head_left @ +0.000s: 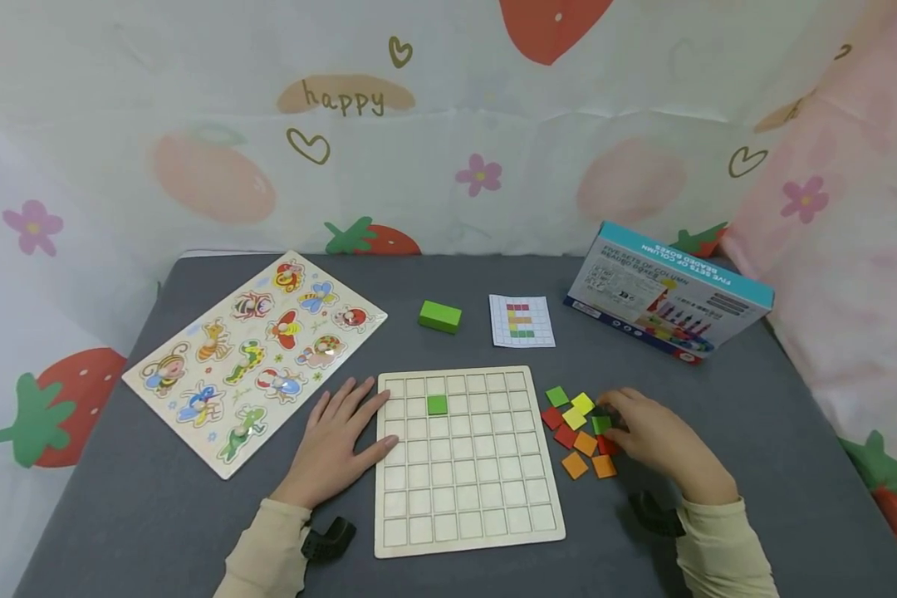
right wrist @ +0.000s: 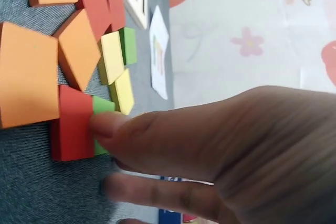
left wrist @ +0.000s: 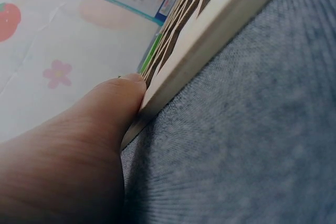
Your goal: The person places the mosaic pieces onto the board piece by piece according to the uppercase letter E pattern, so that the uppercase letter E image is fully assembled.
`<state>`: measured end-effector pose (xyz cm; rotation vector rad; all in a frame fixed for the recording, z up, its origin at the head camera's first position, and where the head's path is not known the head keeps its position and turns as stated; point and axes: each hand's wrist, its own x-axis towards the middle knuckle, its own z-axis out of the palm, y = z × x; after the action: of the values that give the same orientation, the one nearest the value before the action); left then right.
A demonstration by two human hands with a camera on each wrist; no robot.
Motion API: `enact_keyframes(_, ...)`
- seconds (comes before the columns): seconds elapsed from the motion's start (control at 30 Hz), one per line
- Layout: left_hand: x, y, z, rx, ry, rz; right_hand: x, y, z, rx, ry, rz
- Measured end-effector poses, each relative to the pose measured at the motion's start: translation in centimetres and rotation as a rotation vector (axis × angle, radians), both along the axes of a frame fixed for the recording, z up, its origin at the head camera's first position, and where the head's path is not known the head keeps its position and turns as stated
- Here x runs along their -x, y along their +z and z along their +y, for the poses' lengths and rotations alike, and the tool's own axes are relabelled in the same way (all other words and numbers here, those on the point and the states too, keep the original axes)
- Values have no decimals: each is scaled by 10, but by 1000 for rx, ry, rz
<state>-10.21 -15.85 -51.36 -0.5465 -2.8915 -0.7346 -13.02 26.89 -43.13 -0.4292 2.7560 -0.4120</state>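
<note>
My left hand [head_left: 335,448] lies with fingers spread at the left edge of a pale wooden grid board [head_left: 419,529], its thumb on the rim. The left wrist view shows that thumb [left wrist: 118,98] against the board's side. One green square tile [head_left: 437,404] sits in a cell of the board's second row. My right hand [head_left: 661,440] is over the right side of a loose group of tiles, thumb and forefinger apart around a green tile [head_left: 601,424]. In the right wrist view the thumb [right wrist: 157,135] overlaps this tile, beside a red tile [right wrist: 76,124].
Several orange, red, yellow and green tiles, among them an orange tile [head_left: 575,465], lie right of the board. Behind it are a green block [head_left: 440,316] and a pattern card [head_left: 522,321]. An insect puzzle board [head_left: 269,365] lies left; a printed box [head_left: 665,291] stands back right.
</note>
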Motion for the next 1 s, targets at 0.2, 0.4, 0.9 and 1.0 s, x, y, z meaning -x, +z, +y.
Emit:
enact_keyframes(0.2,0,-1,1,15,1,3,4,-6,3,31,-1,23)
enact_keyframes(0.4,0,0,1,13,5,-16,7,-10,6,44,-5,33)
enact_keyframes(0.9,0,3,0,12,6,-23,20,-18,12,99,-63,30)
enact_keyframes(1.0,0,3,0,13,4,-28,18,-17,17,121,-40,28)
